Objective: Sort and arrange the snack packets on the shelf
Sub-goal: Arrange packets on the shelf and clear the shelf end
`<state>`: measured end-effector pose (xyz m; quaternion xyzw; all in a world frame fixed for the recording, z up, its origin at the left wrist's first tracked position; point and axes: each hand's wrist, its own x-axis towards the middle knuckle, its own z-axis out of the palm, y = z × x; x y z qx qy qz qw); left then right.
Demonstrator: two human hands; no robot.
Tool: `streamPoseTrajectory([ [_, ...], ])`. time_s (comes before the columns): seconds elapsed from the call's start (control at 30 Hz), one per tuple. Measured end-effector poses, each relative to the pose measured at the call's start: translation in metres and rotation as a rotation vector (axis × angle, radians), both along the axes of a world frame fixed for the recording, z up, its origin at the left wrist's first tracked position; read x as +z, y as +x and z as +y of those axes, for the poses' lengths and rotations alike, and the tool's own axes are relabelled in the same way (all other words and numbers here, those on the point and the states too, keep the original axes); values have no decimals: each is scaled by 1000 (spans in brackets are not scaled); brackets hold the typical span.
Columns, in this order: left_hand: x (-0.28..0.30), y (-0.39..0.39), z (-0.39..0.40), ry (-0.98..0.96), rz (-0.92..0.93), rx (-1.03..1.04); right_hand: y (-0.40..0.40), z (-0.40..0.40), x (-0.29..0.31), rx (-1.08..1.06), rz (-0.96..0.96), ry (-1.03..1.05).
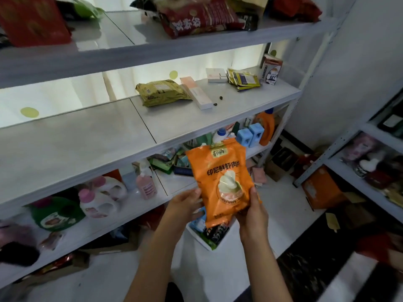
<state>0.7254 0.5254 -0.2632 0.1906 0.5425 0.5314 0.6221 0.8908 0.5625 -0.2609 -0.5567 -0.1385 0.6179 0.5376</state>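
An orange snack packet (220,179) with Chinese lettering stands upright in front of the shelf unit. My left hand (185,205) grips its lower left edge and my right hand (254,212) grips its lower right edge. The middle shelf (87,140) lies just above and behind it, with an olive-gold packet (162,92), a pale long box (196,92) and a pile of small yellow sachets (243,79) toward its right end. A dark red snack packet (198,18) lies on the top shelf (122,51).
A white box (208,236) with dark packets stands on the floor under my hands. Detergent bottles (98,199) and blue containers (250,134) fill the lower shelf. A carton (271,69) stands at the middle shelf's right end. A second rack (370,171) stands at the right.
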Motion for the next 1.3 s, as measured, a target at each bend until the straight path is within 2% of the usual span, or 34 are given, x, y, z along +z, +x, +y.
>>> streamPoseTrajectory([
  [0.2, -25, -17, 55, 78, 127, -176, -10, 28, -32, 93, -166, -72],
  [0.33, -62, -26, 91, 129, 214, -285, -21, 40, -52, 18, -320, -120],
  [0.43, -95, -30, 112, 106, 280, -377, -27, 50, -77, -5, -453, -171],
  [0.53, -140, -32, 130, 45, 420, -477, -29, 59, -112, 10, -559, -210],
  [0.73, -238, -27, 154, -100, 665, -657, -23, 73, -224, 115, -605, -361],
  [0.87, -320, -16, 157, -231, 703, -878, -12, 69, -326, 171, -566, -540],
  [0.97, -381, 1, 169, -355, 710, -957, -1, 67, -404, 170, -528, -619],
  [1.03, -410, 9, 180, -364, 732, -1011, 5, 70, -443, 190, -513, -666],
  [1.3, -549, 30, 239, -519, 714, -892, 29, 141, -578, 174, -421, -705],
])
